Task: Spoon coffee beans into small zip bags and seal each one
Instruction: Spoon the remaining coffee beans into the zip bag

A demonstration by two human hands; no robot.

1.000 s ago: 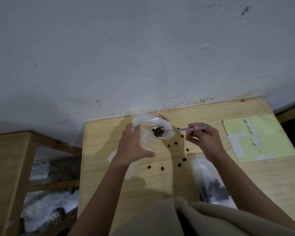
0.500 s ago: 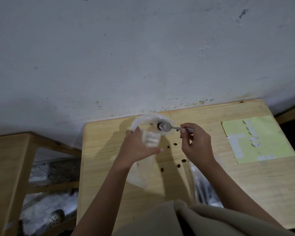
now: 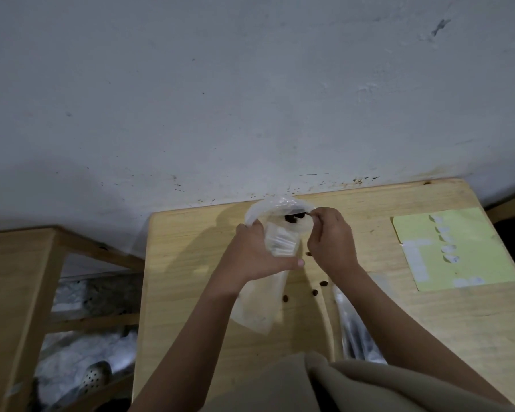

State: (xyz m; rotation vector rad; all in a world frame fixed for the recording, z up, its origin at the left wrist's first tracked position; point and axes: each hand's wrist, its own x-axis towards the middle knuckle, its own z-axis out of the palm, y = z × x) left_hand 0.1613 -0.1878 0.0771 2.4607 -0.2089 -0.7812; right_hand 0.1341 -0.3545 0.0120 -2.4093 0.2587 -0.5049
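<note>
Beans (image 3: 294,217) show as a small dark clump at the mouth of the zip bag (image 3: 275,233), lying in a spoon (image 3: 305,215) whose bowl sits just inside the opening. Left hand (image 3: 254,257) has its grip closed round the upper part of the bag, fingers curled behind the plastic and the thumb stretched across the front below a stack of small folded bags seen through the film; the mouth gapes wide above that grip and the lower end of the bag hangs down over the tabletop (image 3: 191,263). Right hand (image 3: 332,242) has its grip closed on the spoon handle, pinching it between fingertips at the right rim of the bag's mouth; only a short stub of handle shows, the rest is hidden by the fingers. Loose beans (image 3: 315,292) lie scattered on the wood below and between the two hands. Near the right forearm lies a second clear bag (image 3: 354,331) with dark contents, partly covered by the arm. Further right a pale green sheet (image 3: 458,263) with white labels on it lies flat, well apart from the hands. Beige cloth (image 3: 324,385) fills the near edge, and a wooden shelf (image 3: 18,278) stands left of the tabletop.
</note>
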